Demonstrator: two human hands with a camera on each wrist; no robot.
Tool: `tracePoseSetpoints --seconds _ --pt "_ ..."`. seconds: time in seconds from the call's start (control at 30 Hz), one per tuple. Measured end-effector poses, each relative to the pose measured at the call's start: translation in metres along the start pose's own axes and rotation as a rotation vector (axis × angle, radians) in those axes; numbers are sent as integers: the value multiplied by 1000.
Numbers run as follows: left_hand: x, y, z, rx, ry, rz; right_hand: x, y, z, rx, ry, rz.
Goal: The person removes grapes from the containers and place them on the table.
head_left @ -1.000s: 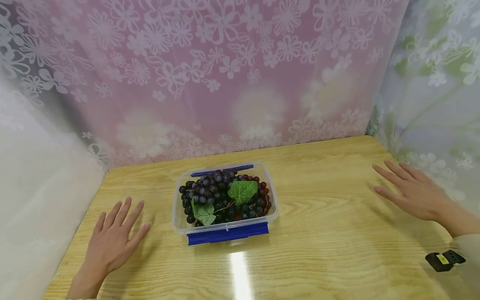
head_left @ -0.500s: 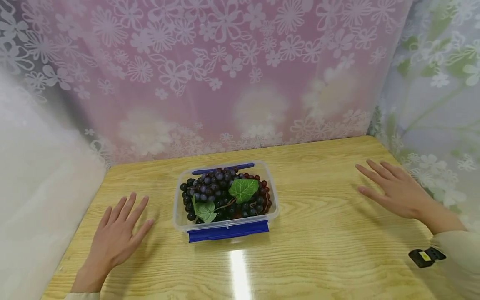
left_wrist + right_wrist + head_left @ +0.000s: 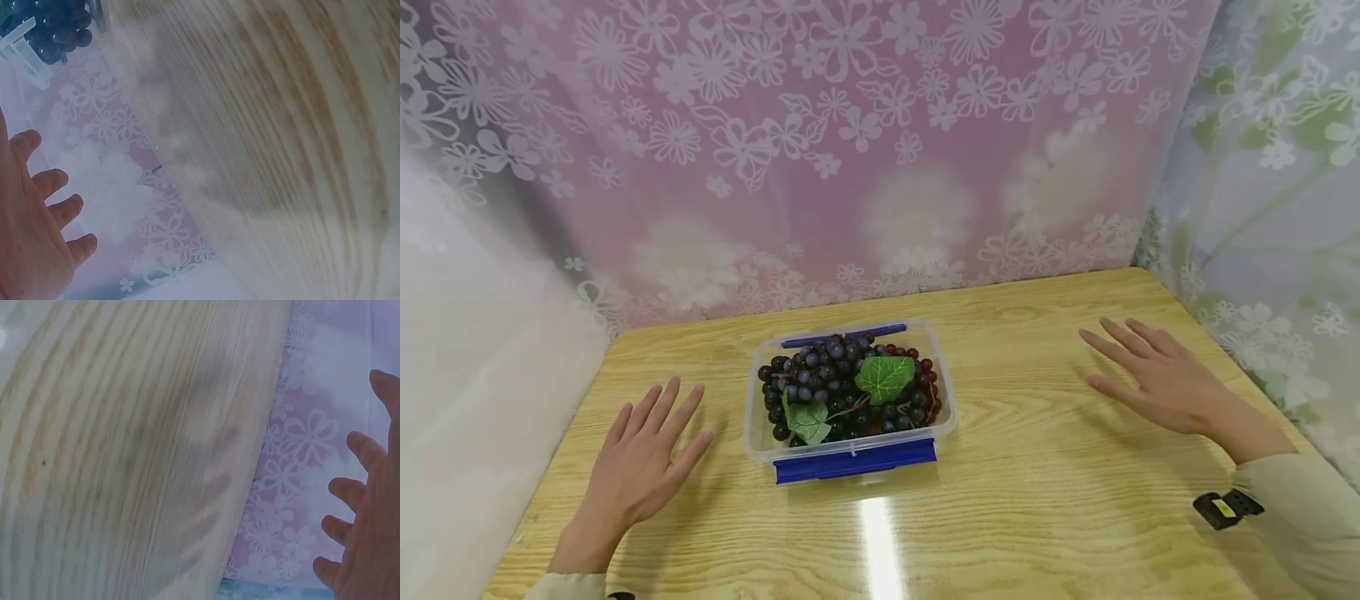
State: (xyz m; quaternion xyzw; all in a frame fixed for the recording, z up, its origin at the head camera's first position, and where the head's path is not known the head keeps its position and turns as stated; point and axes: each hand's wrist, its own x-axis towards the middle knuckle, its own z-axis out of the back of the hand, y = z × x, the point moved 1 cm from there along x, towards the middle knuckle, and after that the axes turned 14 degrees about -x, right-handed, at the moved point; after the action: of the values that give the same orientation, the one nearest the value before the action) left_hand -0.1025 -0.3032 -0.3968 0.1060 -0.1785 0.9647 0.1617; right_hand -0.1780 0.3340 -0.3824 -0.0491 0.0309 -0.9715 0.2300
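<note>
Both the left hand (image 3: 640, 462) and right hand (image 3: 1157, 379) hover flat, fingers spread and holding nothing, either side of the grape-filled container (image 3: 850, 454) mid-table (image 3: 1037, 517).

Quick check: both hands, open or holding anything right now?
Left hand: open, fingers spread, holding nothing, left of the grape container.
Right hand: open, fingers straight, holding nothing.
</note>
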Motion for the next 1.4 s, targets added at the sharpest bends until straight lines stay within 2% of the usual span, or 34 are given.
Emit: tracePoseSetpoints --seconds 0.57,0.77,1.07,1.4 --pt "-1 -6 0 3 8 -14 12 32 9 -26 -50 74" --pt "1 -10 -1 -2 32 -4 17 40 12 -27 -43 79" --pt "8 -13 0 11 34 -27 30 59 17 -30 -29 98" --pt "12 -17 -1 -3 52 -40 37 69 16 -30 -16 113"
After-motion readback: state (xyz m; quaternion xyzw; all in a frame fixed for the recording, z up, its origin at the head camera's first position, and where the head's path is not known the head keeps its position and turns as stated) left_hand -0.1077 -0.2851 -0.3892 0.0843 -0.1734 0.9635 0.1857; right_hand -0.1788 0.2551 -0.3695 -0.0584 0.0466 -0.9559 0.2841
